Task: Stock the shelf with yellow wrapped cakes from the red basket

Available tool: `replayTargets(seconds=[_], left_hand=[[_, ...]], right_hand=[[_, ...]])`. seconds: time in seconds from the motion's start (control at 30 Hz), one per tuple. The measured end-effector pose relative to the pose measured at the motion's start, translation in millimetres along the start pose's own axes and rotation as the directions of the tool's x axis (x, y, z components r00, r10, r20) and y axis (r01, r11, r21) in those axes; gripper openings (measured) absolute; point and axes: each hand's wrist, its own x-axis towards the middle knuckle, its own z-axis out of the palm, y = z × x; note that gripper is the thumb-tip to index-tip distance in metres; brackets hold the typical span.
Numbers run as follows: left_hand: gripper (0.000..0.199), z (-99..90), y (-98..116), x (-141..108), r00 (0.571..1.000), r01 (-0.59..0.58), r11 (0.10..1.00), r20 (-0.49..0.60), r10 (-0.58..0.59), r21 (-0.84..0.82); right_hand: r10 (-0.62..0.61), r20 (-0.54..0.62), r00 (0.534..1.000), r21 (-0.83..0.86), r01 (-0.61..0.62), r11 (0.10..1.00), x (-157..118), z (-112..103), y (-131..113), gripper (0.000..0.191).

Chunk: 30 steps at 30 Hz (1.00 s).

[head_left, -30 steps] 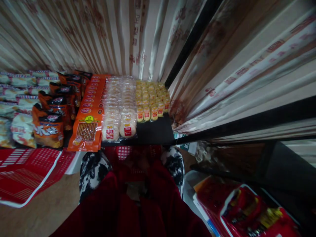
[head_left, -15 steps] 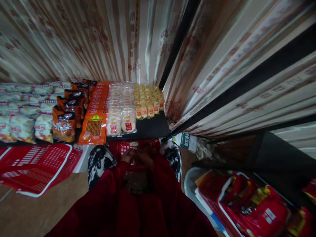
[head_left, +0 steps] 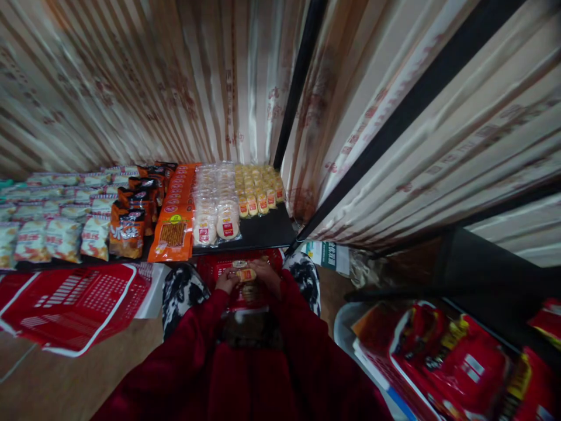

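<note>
Over the red shopping basket [head_left: 208,264] between my knees, I hold a small yellow snack packet [head_left: 246,275] with a red-orange label. My left hand [head_left: 225,282] is closed on its left end. At the packet's right end, my right hand [head_left: 268,277] has its fingers against it, partly in shadow. Several more small pale packets [head_left: 249,293] show dimly below, inside the basket. Matching yellow packets [head_left: 262,202] stand in rows on the black shelf [head_left: 265,231] in front of me.
Left of the yellow packets are clear-wrapped round crackers [head_left: 228,222], orange flat packs [head_left: 172,237], orange-black bags [head_left: 127,234] and white bags [head_left: 63,238]. Another red basket [head_left: 83,307] is at lower left. Red bags [head_left: 468,365] fill a container at right. Curtains [head_left: 210,82] and black poles [head_left: 302,76] stand behind.
My hands were close together and dark, with no packet clearly visible; now they are slightly apart with the yellow packet showing between them. The view has shifted slightly.
</note>
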Motion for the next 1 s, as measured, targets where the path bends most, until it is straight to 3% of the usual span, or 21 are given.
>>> replayTargets(seconds=[0.3,0.43,0.57,0.7,0.8,1.0], left_hand=[[0.032,15.1,26,-22,0.996,-0.088,0.996,0.02,0.087,0.032],[0.041,22.1,35,-34,0.985,-0.169,0.984,0.032,0.167,0.054],[0.042,21.6,46,-43,0.957,-0.285,0.953,-0.025,0.289,0.102],[0.031,19.3,65,-43,0.927,-0.352,0.899,-0.036,0.373,0.26],[0.022,23.8,79,-39,0.905,-0.394,0.851,-0.015,0.425,0.346],[0.02,42.1,96,-35,0.853,-0.462,0.753,0.002,0.522,0.468]], right_hand=[[0.093,0.039,0.995,0.257,-0.1,0.961,-3,-13,-17,0.043],[0.072,0.016,0.997,0.293,-0.074,0.953,-8,-25,-26,0.037],[0.048,0.066,0.997,0.261,-0.063,0.963,-13,-31,-35,0.032],[-0.055,0.017,0.998,0.144,0.052,0.988,-18,-33,-43,0.026],[-0.148,-0.091,0.985,-0.094,0.139,0.986,-24,-35,-48,0.026],[-0.334,-0.263,0.905,-0.465,0.184,0.866,-36,-40,-57,0.028]])
